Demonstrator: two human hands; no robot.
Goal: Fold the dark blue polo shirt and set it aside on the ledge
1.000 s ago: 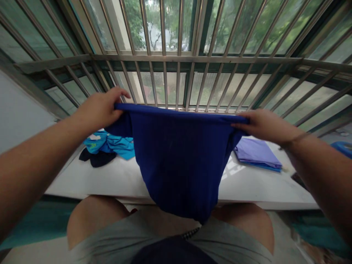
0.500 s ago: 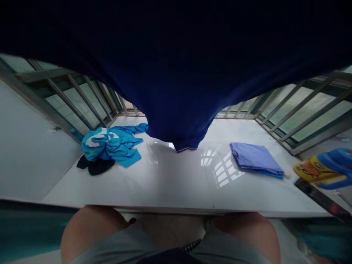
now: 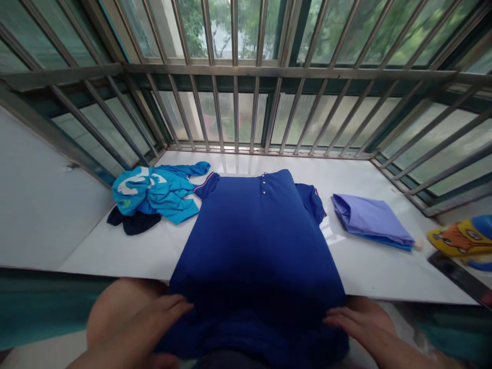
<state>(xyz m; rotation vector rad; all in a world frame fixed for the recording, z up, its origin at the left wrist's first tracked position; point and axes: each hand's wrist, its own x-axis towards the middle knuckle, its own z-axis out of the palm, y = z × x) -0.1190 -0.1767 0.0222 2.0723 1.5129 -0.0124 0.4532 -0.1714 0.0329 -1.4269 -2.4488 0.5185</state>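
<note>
Window bars (image 3: 246,77) run all along the back, with green trees behind the glass, and a white worktop (image 3: 126,251) sits under them.

Going from left to right: at about 10 o'clock on the worktop lies a bunched light blue cloth (image 3: 154,192), resting on a small dark cloth (image 3: 132,224). Down low at 7 o'clock is my left hand (image 3: 149,328). It lies flat with the fingers open wide, and its fingertips touch the left bottom corner of the dark blue shirt (image 3: 257,241). It holds nothing that I can see.

That shirt is spread flat in the middle. Its long way runs straight from 6 o'clock to 12 o'clock. The collar and little buttons (image 3: 263,183) point at 12 o'clock, far from me. The bottom edge hangs over the near rim of the worktop onto my lap. So the shirt lies up and away from both hands, and each hand is at one bottom corner. Neither hand is nearer than the other.

My right hand (image 3: 361,323) is at 5 o'clock, also flat and open, fingers on the right bottom corner.

Past it, at 2 o'clock, sits a folded purple cloth (image 3: 371,218), apart from the shirt. At 3 o'clock I see a yellow and blue thing (image 3: 459,240) at the edge.
</note>
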